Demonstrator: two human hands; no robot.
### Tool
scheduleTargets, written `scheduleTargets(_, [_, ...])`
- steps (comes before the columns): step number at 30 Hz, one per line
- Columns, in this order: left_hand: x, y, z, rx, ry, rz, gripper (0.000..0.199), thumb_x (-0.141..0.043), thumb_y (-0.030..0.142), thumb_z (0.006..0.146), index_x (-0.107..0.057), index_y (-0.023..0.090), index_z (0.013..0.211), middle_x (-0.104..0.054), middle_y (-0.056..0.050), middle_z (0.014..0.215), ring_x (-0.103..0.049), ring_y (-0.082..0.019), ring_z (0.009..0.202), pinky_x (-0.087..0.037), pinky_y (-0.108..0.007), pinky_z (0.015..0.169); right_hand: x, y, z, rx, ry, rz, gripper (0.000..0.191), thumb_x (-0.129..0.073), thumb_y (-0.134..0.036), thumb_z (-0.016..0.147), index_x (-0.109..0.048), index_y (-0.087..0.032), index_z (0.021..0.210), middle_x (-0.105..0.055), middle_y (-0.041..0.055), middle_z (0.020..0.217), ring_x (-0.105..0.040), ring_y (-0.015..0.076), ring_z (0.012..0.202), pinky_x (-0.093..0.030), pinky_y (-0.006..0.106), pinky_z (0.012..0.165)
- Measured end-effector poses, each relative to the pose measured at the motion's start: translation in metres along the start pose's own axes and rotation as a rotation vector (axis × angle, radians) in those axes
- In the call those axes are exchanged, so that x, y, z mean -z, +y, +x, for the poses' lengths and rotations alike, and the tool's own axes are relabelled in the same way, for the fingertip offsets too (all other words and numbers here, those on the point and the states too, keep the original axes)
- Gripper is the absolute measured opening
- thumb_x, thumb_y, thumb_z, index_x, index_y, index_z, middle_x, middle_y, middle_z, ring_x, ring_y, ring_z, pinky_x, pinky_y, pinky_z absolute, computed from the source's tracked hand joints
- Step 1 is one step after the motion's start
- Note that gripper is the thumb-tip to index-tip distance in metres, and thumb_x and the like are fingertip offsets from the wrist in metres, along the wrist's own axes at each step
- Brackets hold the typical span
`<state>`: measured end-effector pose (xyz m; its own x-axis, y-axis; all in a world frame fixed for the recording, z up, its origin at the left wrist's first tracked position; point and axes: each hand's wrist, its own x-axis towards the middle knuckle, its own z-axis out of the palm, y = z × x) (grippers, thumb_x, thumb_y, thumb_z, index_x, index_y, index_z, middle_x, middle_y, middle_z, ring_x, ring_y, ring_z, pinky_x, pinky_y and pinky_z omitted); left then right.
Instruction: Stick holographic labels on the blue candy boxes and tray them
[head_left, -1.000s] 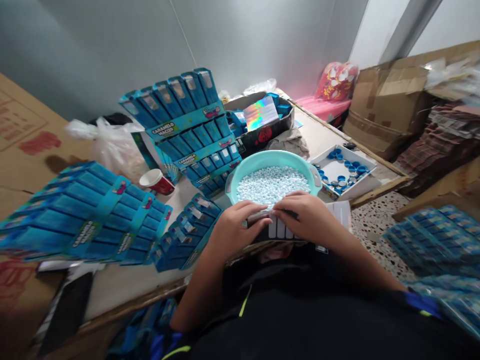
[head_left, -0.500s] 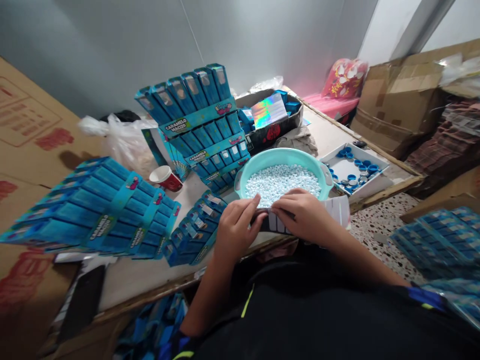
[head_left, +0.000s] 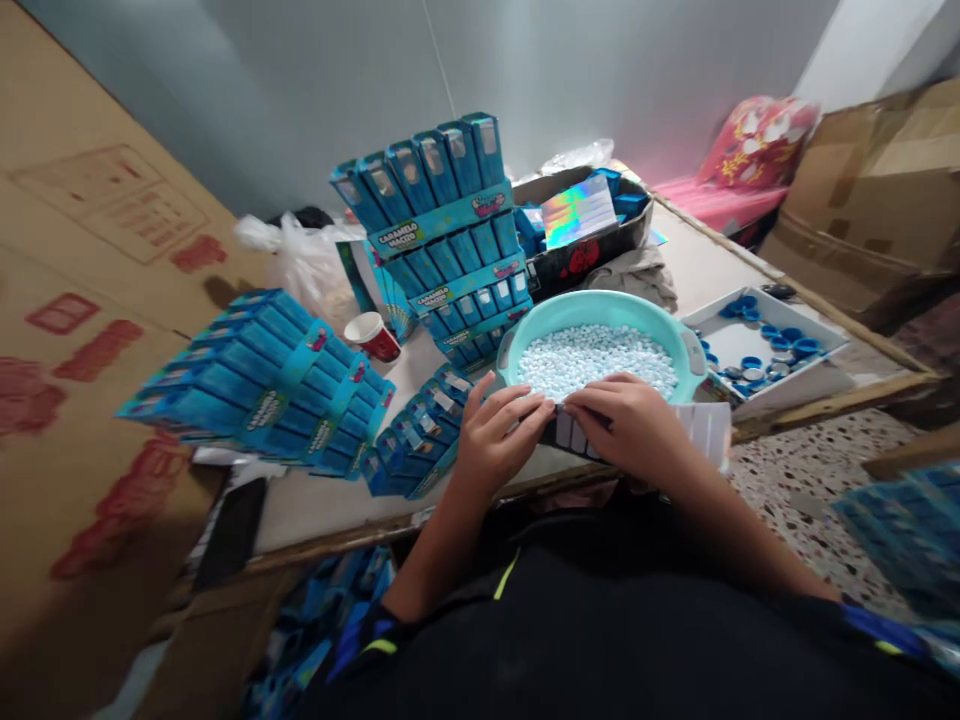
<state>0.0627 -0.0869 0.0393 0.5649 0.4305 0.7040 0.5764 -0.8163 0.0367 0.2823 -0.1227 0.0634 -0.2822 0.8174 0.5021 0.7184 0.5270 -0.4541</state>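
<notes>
My left hand (head_left: 499, 435) is at the front rim of an oval turquoise tub (head_left: 600, 308), fingers bent toward the right and one raised on its outer side. My right hand (head_left: 630, 425) meets it there, thumb and fingertips pinched together. Something small and dark shows between the two sets of fingertips, too covered to name. Small pale blue-white candies (head_left: 596, 358) fill the tub. Under my right hand, in front of the tub, lies a sheet of pale strips (head_left: 709, 428), partly covered by the hand and wrist.
Blue display boxes (head_left: 442, 220) are stacked behind; another stack (head_left: 262, 385) leans at left, and a low box row (head_left: 416, 430) stands nearer. A red-white cup (head_left: 373, 336), a black carton (head_left: 589, 250), a white tray (head_left: 780, 340) of blue caps and a phone-like dark slab (head_left: 232, 530) lie around.
The view has shifted, so everything sits further right. My left hand's fingers have spread somewhat, one now lifted; my right hand stays pinched at the tub's front rim.
</notes>
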Motion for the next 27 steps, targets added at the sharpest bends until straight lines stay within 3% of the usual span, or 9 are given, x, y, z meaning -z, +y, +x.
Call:
scheduleTargets(5, [0.005, 0.016, -0.009, -0.012, 0.017, 0.064, 0.015, -0.070, 0.021, 0.091, -0.071, 0.029, 0.103, -0.077, -0.002, 0.110, -0.068, -0.022, 0.118, -0.030, -0.061, 0.124, -0.013, 0.002, 0.004, -0.003, 0.074, 0.019, 0.027, -0.053, -0.023, 0.097, -0.073, -0.023, 0.078, -0.075, 0.0026, 0.077, -0.065, 0.0171, 0.069, -0.042, 0.033, 0.076])
scheduleTargets(8, [0.013, 0.034, -0.022, 0.078, 0.006, 0.041, 0.009, -0.067, 0.020, 0.092, -0.070, 0.027, 0.097, -0.078, 0.000, 0.102, -0.071, -0.021, 0.112, -0.030, -0.060, 0.125, -0.020, 0.000, 0.015, 0.010, 0.096, 0.007, 0.028, -0.053, -0.022, 0.096, -0.071, -0.022, 0.075, -0.075, 0.0037, 0.076, -0.066, 0.0188, 0.070, -0.043, 0.034, 0.077])
scheduleTargets(10, [0.023, 0.047, -0.037, 0.251, 0.066, -0.060, 0.005, -0.064, 0.024, 0.094, -0.068, 0.026, 0.092, -0.078, 0.000, 0.093, -0.074, -0.019, 0.099, -0.041, -0.055, 0.120, -0.021, -0.002, 0.023, 0.018, 0.111, 0.006, 0.027, -0.052, -0.023, 0.096, -0.071, -0.022, 0.076, -0.076, 0.0050, 0.078, -0.068, 0.0206, 0.071, -0.044, 0.035, 0.078])
scheduleTargets(12, [0.039, 0.055, -0.057, 0.486, 0.241, -0.165, 0.007, -0.065, 0.028, 0.094, -0.064, 0.024, 0.088, -0.076, -0.001, 0.088, -0.075, -0.018, 0.089, -0.052, -0.051, 0.109, -0.020, -0.004, 0.027, 0.021, 0.149, 0.027, 0.027, -0.051, -0.024, 0.097, -0.072, -0.022, 0.079, -0.077, 0.0057, 0.081, -0.069, 0.0221, 0.074, -0.046, 0.037, 0.081])
scheduleTargets(14, [0.059, 0.056, -0.083, 0.725, 0.454, -0.175, 0.014, -0.069, 0.033, 0.090, -0.061, 0.022, 0.086, -0.074, -0.001, 0.084, -0.074, -0.018, 0.083, -0.058, -0.046, 0.098, -0.016, -0.006, 0.024, 0.024, 0.215, 0.068, 0.026, -0.051, -0.027, 0.098, -0.073, -0.023, 0.084, -0.077, 0.0058, 0.086, -0.070, 0.0226, 0.076, -0.048, 0.038, 0.083])
scheduleTargets(16, [0.081, 0.047, -0.108, 0.933, 0.576, -0.106, 0.026, -0.076, 0.039, 0.082, -0.058, 0.021, 0.083, -0.072, -0.002, 0.082, -0.074, -0.019, 0.080, -0.061, -0.040, 0.087, -0.012, -0.007, 0.014, 0.026, 0.299, 0.114, 0.024, -0.052, -0.029, 0.098, -0.073, -0.024, 0.089, -0.078, 0.0058, 0.088, -0.071, 0.0225, 0.077, -0.050, 0.039, 0.084])
scheduleTargets(18, [0.100, 0.031, -0.130, 1.081, 0.567, -0.075, 0.035, -0.080, 0.045, 0.075, -0.057, 0.020, 0.080, -0.073, -0.005, 0.087, -0.073, -0.019, 0.080, -0.061, -0.034, 0.078, -0.008, -0.007, -0.001, 0.028, 0.380, 0.155, 0.021, -0.055, -0.030, 0.097, -0.073, -0.024, 0.091, -0.078, 0.0061, 0.086, -0.072, 0.0227, 0.077, -0.053, 0.038, 0.082])
scheduleTargets(21, [0.118, 0.007, -0.145, 1.166, 0.468, -0.145, 0.043, -0.083, 0.050, 0.068, -0.056, 0.019, 0.078, -0.074, -0.009, 0.094, -0.072, -0.019, 0.080, -0.059, -0.033, 0.074, -0.005, -0.002, -0.027, 0.006, 0.495, 0.199, 0.016, -0.060, -0.029, 0.095, -0.074, -0.023, 0.090, -0.078, 0.0067, 0.085, -0.073, 0.0235, 0.077, -0.056, 0.037, 0.077])
scheduleTargets(27, [0.109, -0.020, -0.130, 1.146, 0.296, -0.242, 0.046, -0.086, 0.050, 0.061, -0.058, 0.019, 0.079, -0.070, -0.005, 0.076, -0.070, -0.021, 0.076, -0.057, -0.034, 0.073, -0.009, 0.022, -0.063, -0.074, 0.694, 0.151, 0.011, -0.067, -0.028, 0.089, -0.077, -0.025, 0.089, -0.077, 0.0059, 0.078, -0.074, 0.0233, 0.071, -0.056, 0.035, 0.067])
